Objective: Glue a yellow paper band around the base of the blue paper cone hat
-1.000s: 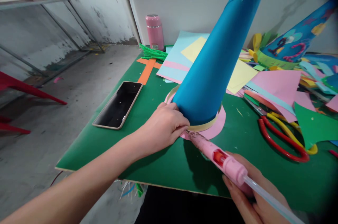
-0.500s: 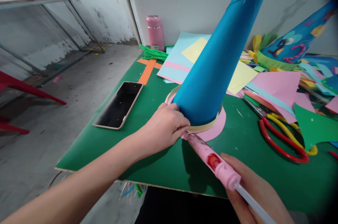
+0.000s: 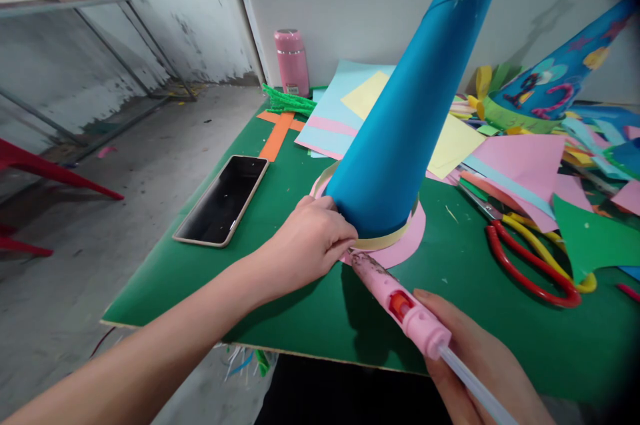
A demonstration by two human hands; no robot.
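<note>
Blue cone (image 3: 390, 151) on green counter (image 3: 300, 321), atop pink disc (image 3: 407, 245), tip toward one o'clock. Left grip (image 3: 313, 235) at cone's base, seven o'clock side: fingers together, cannot tell whether pinching edge. Right grip (image 3: 483, 355) clamped around pink glue gun (image 3: 383, 285), nozzle toward ten o'clock, beside left fingertips. Phone (image 3: 223, 201) at cone's nine o'clock.

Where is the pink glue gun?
Right of centre, low in the head view, the pink glue gun is in the right hand, tip beside the left hand.
</note>
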